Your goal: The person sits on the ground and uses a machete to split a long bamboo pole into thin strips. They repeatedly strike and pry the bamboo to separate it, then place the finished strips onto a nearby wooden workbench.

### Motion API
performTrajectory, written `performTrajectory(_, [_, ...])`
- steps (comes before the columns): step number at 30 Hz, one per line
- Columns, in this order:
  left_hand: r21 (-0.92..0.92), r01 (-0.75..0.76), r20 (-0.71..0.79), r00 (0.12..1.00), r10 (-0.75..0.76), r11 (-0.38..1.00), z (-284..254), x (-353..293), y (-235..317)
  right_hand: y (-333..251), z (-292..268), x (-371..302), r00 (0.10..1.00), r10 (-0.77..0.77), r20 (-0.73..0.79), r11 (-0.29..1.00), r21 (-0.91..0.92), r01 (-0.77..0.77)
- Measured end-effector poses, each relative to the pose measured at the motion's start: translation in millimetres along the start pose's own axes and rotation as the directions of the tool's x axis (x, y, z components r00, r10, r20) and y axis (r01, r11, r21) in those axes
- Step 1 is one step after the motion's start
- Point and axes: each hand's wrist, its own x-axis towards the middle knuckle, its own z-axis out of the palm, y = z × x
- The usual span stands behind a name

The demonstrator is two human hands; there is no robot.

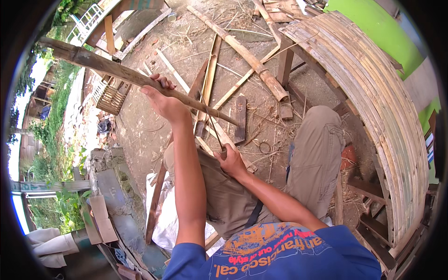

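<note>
My left hand (161,100) is wrapped round a long brown bamboo pole (107,70) from beneath, the thumb on the near side and the fingers curled over the far side. The pole slants from the upper left down to its lower end near the middle. My right hand (231,162) is closed on the handle of a knife, just above my left thigh. The thin dark knife blade (215,129) shows nearly edge-on and points up toward the pole, crossing it near the lower end. Whether blade and pole touch, I cannot tell.
A thick bamboo pole (242,53) and several split strips lie across the dirt ground ahead. On the right curves a slatted bamboo bench (364,88). A slatted crate (111,97) stands at left, near a broken block wall (109,177). A short dark board (240,119) lies beyond my right hand.
</note>
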Motion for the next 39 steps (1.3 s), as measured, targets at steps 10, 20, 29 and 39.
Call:
performTrajectory(10, [-0.068, 0.065, -0.019, 0.998, -0.066, 0.996, -2.7, 4.1, -2.7, 36.4, -2.1, -2.1, 0.995, 0.076, -0.057, 0.996, -0.047, -0.079])
performTrajectory(20, [-0.183, 0.087, 0.003, 0.996, -0.088, 0.979, -9.8, 17.1, -3.2, 55.6, -14.6, 0.4, 0.942, 0.335, -0.027, 0.940, -0.050, -0.336])
performTrajectory(29, [-0.196, 0.068, 0.002, 0.998, -0.069, 0.978, -1.8, 20.1, -9.6, 73.1, -9.6, 10.1, 0.930, 0.364, -0.043, 0.908, -0.205, -0.365])
performTrajectory(39, [-0.041, 0.123, -0.048, 0.991, -0.125, 0.991, -5.8, 16.8, -8.5, 46.1, -7.4, -3.8, 0.975, 0.210, -0.068, 0.977, -0.029, -0.213])
